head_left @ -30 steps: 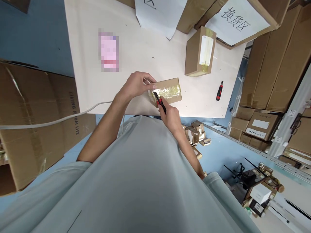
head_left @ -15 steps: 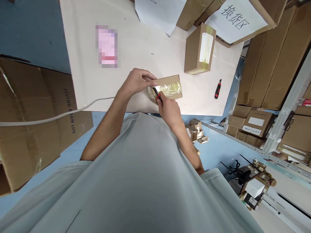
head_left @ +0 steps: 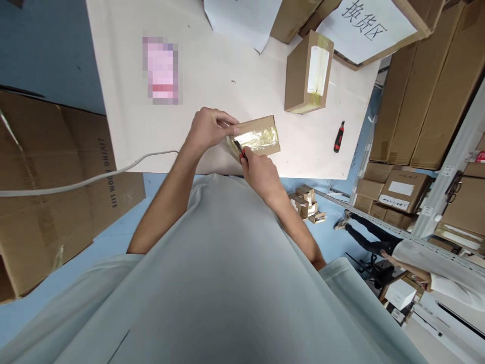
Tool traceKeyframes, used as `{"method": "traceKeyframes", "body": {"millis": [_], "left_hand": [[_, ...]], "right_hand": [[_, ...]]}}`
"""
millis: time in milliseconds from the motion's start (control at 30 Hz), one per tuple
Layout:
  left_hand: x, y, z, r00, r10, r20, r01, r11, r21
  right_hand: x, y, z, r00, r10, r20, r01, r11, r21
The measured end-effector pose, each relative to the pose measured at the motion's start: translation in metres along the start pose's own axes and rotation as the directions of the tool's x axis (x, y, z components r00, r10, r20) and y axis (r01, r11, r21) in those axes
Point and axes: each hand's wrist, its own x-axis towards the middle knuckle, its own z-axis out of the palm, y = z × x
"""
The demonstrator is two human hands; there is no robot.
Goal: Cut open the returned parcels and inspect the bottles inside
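Observation:
A small cardboard box (head_left: 261,124) with shiny yellowish tape along its top lies near the table's front edge. My left hand (head_left: 212,126) grips its left end, thumb on top and fingers at the far side. In my right hand (head_left: 262,174) is a utility knife (head_left: 241,148), black and red, its front end against the taped left part of the box. My right fingers are wrapped round the handle and hide most of it.
On the pale table (head_left: 212,65) stand a taller taped box (head_left: 297,76) and a second utility knife (head_left: 339,137). A white cable (head_left: 94,178) crosses at left, before a large carton (head_left: 53,202). Another person (head_left: 413,258) is at far right, near shelves of boxes.
The knife and my right hand have shifted slightly left and towards the near side along the box's left end. My left hand keeps its grip. Another person has come into view at right.

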Motion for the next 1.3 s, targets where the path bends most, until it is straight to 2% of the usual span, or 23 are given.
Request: {"method": "traceKeyframes", "body": {"millis": [233, 433, 633, 700, 833, 967, 1100, 1200, 1300], "left_hand": [[-0.005, 0.002, -0.002, 1.0, 0.004, -0.003, -0.004, 1.0, 0.03], [-0.014, 0.002, 0.004, 0.999, -0.007, -0.039, 0.009, 0.999, 0.038], [-0.012, 0.003, 0.001, 0.996, -0.008, -0.084, 0.013, 0.998, 0.062], [-0.011, 0.002, -0.002, 0.996, -0.013, -0.089, 0.019, 0.997, 0.069], [-0.011, 0.002, -0.001, 0.994, -0.023, -0.104, 0.031, 0.996, 0.085], [-0.012, 0.006, 0.007, 0.994, -0.028, -0.108, 0.038, 0.995, 0.095], [-0.008, 0.009, 0.011, 0.988, -0.031, -0.149, 0.047, 0.994, 0.099], [-0.001, 0.004, 0.009, 0.986, -0.035, -0.162, 0.052, 0.994, 0.099], [0.002, -0.001, 0.008, 0.988, -0.022, -0.15, 0.043, 0.99, 0.138]], "right_hand": [[-0.009, 0.01, 0.015, 0.998, 0.013, 0.066, -0.012, 1.0, -0.015], [-0.013, 0.02, 0.029, 1.0, -0.021, 0.016, 0.02, 0.998, 0.054], [0.003, 0.02, 0.026, 0.989, -0.149, 0.004, 0.149, 0.988, 0.05], [0.007, 0.024, 0.027, 0.984, -0.175, 0.032, 0.174, 0.984, 0.02], [0.011, 0.048, 0.028, 0.963, -0.254, 0.09, 0.259, 0.964, -0.055], [0.017, 0.075, 0.024, 0.933, -0.353, 0.068, 0.358, 0.93, -0.08], [0.027, 0.081, 0.021, 0.896, -0.441, 0.051, 0.444, 0.884, -0.145], [0.026, 0.077, 0.019, 0.888, -0.459, 0.034, 0.457, 0.867, -0.199], [0.014, 0.081, 0.015, 0.912, -0.41, -0.01, 0.402, 0.898, -0.178]]}}
